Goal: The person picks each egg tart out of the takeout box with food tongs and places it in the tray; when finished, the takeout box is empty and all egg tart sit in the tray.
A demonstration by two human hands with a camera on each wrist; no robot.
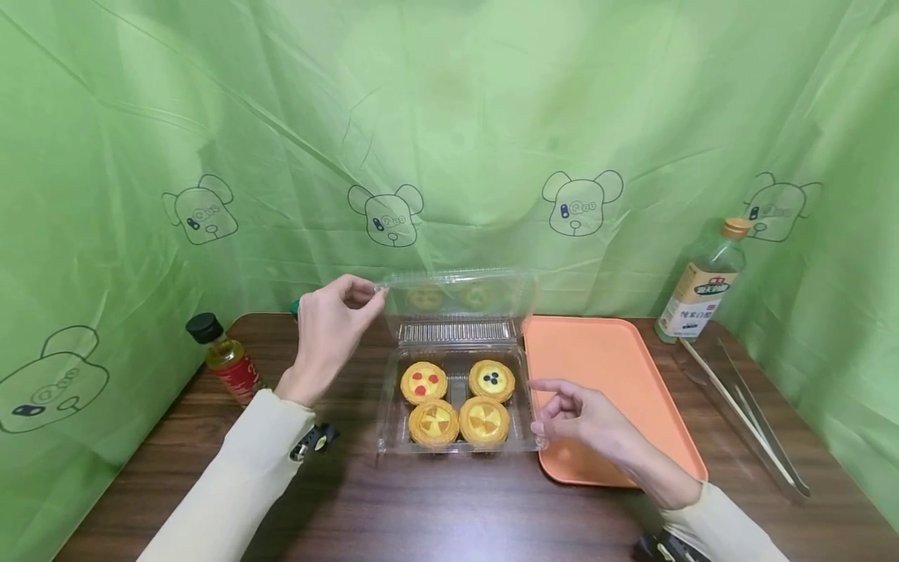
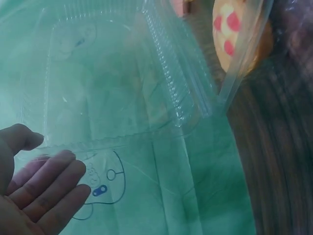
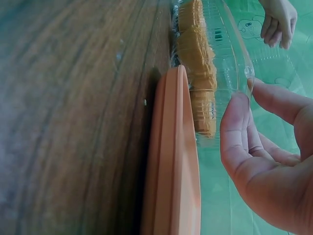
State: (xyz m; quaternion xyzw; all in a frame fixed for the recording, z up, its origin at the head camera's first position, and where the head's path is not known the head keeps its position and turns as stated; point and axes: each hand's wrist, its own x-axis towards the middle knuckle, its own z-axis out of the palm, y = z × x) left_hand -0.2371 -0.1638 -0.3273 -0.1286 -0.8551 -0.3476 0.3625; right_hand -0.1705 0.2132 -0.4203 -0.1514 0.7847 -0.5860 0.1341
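Note:
A clear plastic clamshell box (image 1: 456,448) stands mid-table, its lid (image 1: 460,312) raised at the back. Inside sit several round tarts: one with red spots (image 1: 424,382), one with dark berries (image 1: 492,379), and a front pair with wedge-patterned tops (image 1: 433,422). My left hand (image 1: 326,332) pinches the lid's upper left corner between thumb and fingers; in the left wrist view the lid (image 2: 107,88) extends from the thumb and fingertips. At the box's near right corner, my right hand (image 1: 590,420) pinches the rim, as the right wrist view shows with thumb and forefinger (image 3: 274,98).
An orange tray (image 1: 597,351) lies right of the box, partly under my right hand. Farther right are long tongs (image 1: 737,412) and a clear bottle with an orange cap (image 1: 702,293). A small black-capped bottle (image 1: 235,371) stands at left. Green cloth (image 1: 485,117) hangs behind.

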